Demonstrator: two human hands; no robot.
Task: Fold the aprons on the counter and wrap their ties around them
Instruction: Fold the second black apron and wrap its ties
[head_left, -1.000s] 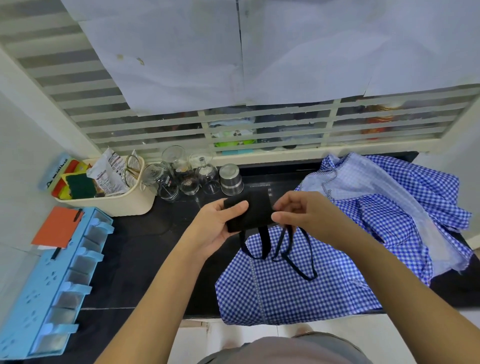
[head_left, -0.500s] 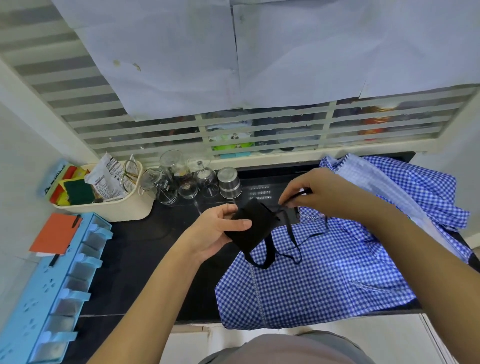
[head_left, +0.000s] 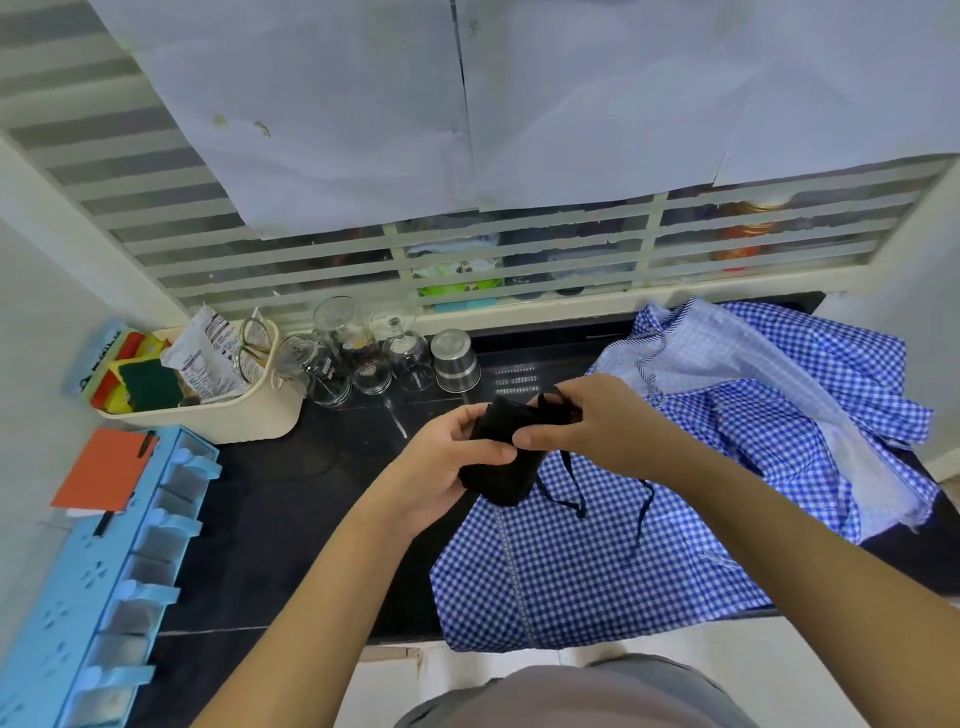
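A blue plastic organiser (head_left: 93, 587) with an orange notebook (head_left: 104, 470) lying on it sits at the far left, beside a cream basket (head_left: 244, 421) of sponges and packets. Just right of the basket, upturned glasses (head_left: 358, 358) and a steel cup (head_left: 456, 361) line the back edge of the black tabletop (head_left: 291, 499). At centre, a person holds a folded black apron (head_left: 501, 462) in the air above the tabletop. The left hand (head_left: 447, 473) is wrapped round the bundle, fingers curled beneath and thumb across its front. The right hand (head_left: 597, 423) pinches one of its black ties (head_left: 569, 488) at the top of the bundle, thumb pressed to the cloth, while loose lengths dangle below. Under them a blue checked apron (head_left: 597, 571) lies spread flat, its near edge hanging over the tabletop's front. A crumpled heap of checked aprons (head_left: 779, 395) fills the right end.
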